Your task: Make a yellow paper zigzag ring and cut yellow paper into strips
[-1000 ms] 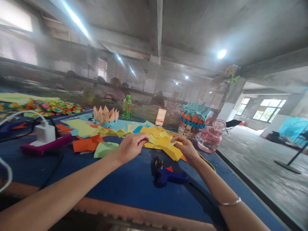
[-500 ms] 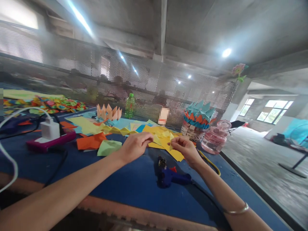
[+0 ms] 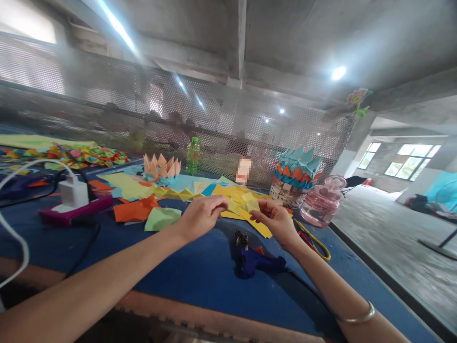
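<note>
My left hand (image 3: 204, 214) is closed in a pinch on a folded piece of yellow paper (image 3: 238, 199), whose outline blends into the yellow sheets (image 3: 262, 229) under it. Just to the right, my right hand (image 3: 277, 220) has its thumb and forefinger slightly apart at the paper's edge, and nothing shows gripped between them. A blue glue gun (image 3: 255, 264) with a red trigger lies on the table below both hands, its nozzle end pointing toward the paper. A strip of folded yellow points (image 3: 178, 194) stretches to the left behind my left wrist.
Orange (image 3: 134, 209) and green paper (image 3: 162, 219) lie left. Behind stand a peach paper crown (image 3: 162, 166), a green bottle (image 3: 193, 156) and a blue-and-orange paper piece (image 3: 299, 162) on a tub. A pink jar (image 3: 321, 202), yellow-handled scissors (image 3: 317, 242) and a power strip (image 3: 74, 210) flank the work area.
My right thumb and forefinger have parted from the yellow paper they were pinching. My left hand stays nearly in place. The view has shifted slightly, showing more of the scissors.
</note>
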Demonstrator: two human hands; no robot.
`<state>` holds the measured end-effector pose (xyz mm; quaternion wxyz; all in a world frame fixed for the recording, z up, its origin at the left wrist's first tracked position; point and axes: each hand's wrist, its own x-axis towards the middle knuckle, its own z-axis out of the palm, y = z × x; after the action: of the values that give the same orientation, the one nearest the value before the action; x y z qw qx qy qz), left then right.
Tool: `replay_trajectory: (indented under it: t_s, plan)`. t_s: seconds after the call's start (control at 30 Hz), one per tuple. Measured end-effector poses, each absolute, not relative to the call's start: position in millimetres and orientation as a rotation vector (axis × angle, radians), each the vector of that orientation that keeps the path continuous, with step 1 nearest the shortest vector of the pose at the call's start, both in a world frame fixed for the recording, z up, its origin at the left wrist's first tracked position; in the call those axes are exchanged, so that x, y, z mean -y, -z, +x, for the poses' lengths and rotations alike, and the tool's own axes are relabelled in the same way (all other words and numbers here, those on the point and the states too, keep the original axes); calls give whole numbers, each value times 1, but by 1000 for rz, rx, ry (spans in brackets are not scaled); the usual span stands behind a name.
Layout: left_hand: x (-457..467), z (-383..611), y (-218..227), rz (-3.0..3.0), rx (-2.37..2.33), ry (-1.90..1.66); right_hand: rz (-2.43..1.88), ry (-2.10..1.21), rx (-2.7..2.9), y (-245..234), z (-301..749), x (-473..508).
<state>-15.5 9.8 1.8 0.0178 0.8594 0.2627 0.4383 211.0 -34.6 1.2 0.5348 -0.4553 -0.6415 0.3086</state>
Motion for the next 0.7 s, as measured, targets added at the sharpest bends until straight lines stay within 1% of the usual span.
replay_trajectory:
  t_s: [0.23, 0.47, 0.7]
  plan:
    - [-9, -14, -6, 2595, -850, -1259, -1013, -732, 1452, -4, 208, 38]
    - [-4, -12, -7, 2501, -838, -1239, -1052, -705, 1569, 3, 203, 40]
    - [-3, -11, -7, 2536, -853, -1221, -1093, -668, 1607, 8, 202, 39]
